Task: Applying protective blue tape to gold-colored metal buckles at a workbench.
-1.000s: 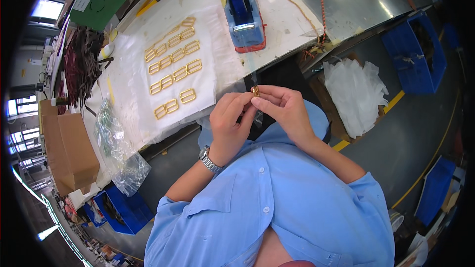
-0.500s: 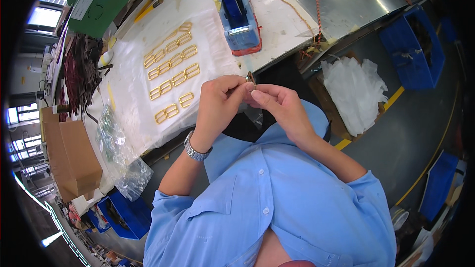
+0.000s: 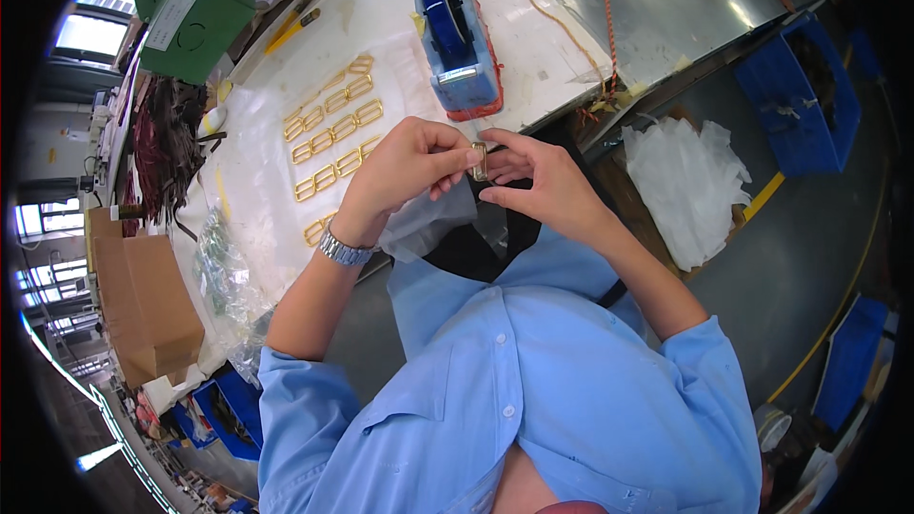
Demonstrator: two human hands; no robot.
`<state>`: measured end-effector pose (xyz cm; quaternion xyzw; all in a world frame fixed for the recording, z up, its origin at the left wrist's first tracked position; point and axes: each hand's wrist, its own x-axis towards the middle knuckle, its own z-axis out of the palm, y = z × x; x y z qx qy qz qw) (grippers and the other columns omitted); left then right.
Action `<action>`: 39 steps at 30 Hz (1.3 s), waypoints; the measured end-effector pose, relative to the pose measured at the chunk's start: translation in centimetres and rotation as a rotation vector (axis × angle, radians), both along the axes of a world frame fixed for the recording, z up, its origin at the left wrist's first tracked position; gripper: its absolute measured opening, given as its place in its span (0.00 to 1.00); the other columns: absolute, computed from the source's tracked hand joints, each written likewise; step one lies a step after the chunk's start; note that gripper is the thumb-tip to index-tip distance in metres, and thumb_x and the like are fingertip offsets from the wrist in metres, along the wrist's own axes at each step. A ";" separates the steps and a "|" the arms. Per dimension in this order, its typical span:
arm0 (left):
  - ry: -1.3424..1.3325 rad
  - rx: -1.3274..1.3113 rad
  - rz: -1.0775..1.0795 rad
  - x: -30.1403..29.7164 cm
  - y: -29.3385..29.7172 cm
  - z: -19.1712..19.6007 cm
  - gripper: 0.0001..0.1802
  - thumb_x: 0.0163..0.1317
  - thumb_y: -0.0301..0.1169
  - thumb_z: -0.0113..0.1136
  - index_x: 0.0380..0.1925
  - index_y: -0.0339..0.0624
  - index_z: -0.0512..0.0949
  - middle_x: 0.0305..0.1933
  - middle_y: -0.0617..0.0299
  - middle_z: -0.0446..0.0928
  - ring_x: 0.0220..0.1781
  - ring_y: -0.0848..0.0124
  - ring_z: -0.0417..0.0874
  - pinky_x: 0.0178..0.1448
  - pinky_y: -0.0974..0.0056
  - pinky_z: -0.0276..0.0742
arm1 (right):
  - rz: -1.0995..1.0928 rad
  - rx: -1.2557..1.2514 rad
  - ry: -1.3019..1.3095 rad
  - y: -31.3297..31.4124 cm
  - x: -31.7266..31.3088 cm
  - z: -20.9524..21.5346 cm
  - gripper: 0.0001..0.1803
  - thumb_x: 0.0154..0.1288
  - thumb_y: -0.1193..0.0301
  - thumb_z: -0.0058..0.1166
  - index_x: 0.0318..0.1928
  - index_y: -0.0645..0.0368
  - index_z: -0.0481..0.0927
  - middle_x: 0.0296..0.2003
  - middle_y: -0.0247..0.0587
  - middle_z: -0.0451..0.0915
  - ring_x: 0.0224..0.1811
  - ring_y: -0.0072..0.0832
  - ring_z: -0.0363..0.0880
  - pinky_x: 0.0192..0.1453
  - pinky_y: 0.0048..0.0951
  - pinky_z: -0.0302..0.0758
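My left hand [image 3: 407,169] pinches a small gold-coloured metal buckle [image 3: 479,163] between thumb and fingers, holding it upright past the table's near edge. Close on the buckle's right, my right hand [image 3: 550,183] has its thumb and fingers spread; whether a fingertip touches the metal I cannot tell. Several gold double-loop slide buckles [image 3: 335,126] lie in slanting rows on a white sheet [image 3: 405,86] to the left. My left hand and wrist cover part of the nearer rows.
A blue tape dispenser [image 3: 468,86] stands beyond my hands. A green machine [image 3: 195,5] and yellow-handled tools [image 3: 290,30] are at the far left. Beside the table are a cardboard box [image 3: 148,309], a box heaped with white plastic sheets [image 3: 681,186], and a blue crate [image 3: 795,100].
My right hand has opened and drawn slightly back from the buckle. My left hand has turned and still holds it, now more in sight. The view has shifted a little.
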<state>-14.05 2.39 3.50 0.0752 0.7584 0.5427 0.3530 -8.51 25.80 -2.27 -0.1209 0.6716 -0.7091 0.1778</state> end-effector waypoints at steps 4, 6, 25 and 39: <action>-0.066 0.008 0.003 -0.9 0.1 0.6 0.16 0.75 0.35 0.71 0.29 0.37 0.85 0.24 0.70 0.80 0.23 0.82 0.78 0.27 0.73 0.71 | -0.012 0.099 0.043 0.0 -0.3 0.5 0.39 0.65 0.74 0.76 0.74 0.71 0.74 0.51 0.53 0.91 0.51 0.30 0.93 0.59 0.31 0.87; -0.112 0.024 -0.009 -1.4 0.1 0.8 0.14 0.74 0.34 0.71 0.30 0.36 0.88 0.23 0.69 0.80 0.23 0.81 0.77 0.28 0.72 0.72 | -0.036 0.135 0.053 -0.1 -0.5 0.9 0.39 0.63 0.73 0.77 0.72 0.72 0.75 0.50 0.54 0.92 0.48 0.31 0.94 0.55 0.31 0.88; -0.345 0.179 0.173 -1.4 0.2 0.3 0.16 0.77 0.39 0.71 0.33 0.38 0.86 0.25 0.69 0.78 0.23 0.81 0.74 0.26 0.73 0.65 | -0.149 0.030 0.057 -1.7 -1.4 2.1 0.27 0.68 0.75 0.75 0.64 0.73 0.83 0.48 0.45 0.94 0.50 0.23 0.93 0.57 0.26 0.87; 1.119 -0.023 0.524 7.3 4.1 -5.4 0.09 0.65 0.19 0.73 0.44 0.36 0.87 0.37 0.57 0.87 0.36 0.65 0.87 0.38 0.62 0.81 | -0.172 -0.106 -0.122 -2.5 -1.6 2.3 0.22 0.75 0.72 0.71 0.62 0.73 0.85 0.45 0.45 0.93 0.47 0.20 0.90 0.52 0.22 0.85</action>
